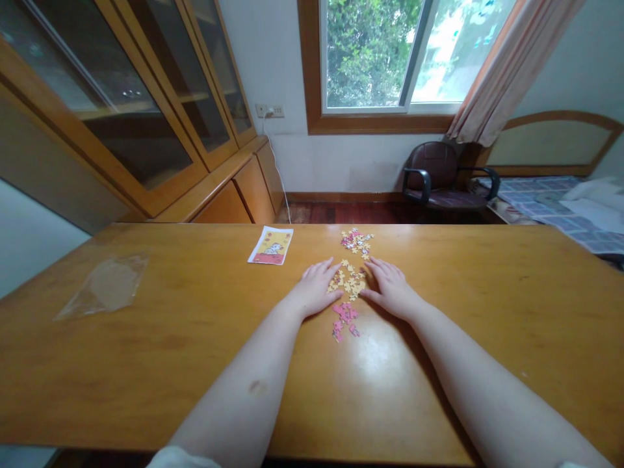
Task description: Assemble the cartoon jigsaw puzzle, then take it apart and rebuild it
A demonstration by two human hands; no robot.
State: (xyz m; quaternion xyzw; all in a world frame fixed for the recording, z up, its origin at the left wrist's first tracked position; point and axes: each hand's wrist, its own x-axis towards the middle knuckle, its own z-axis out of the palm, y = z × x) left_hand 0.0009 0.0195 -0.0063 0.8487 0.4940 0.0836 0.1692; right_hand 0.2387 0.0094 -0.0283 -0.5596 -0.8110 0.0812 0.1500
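Several yellow jigsaw puzzle pieces (350, 281) lie in a loose pile on the wooden table, between my two hands. My left hand (319, 287) rests at the pile's left side, thumb and fingers apart, its fingertips at the pieces. On the other side, my right hand (389, 286) is spread in the same way, its thumb by the pile's right edge. Nearer to me lies a small group of pink puzzle pieces (345, 314). Beyond my hands is a mixed heap of pink, white and yellow pieces (357, 240). Neither hand holds anything that I can see.
A printed picture card (271, 246) with a yellow and pink cartoon lies left of the far heap. A clear plastic bag (110, 284) is flat on the table (205, 351) at left. Past the far edge stand a cabinet (214, 185) and an armchair (439, 174).
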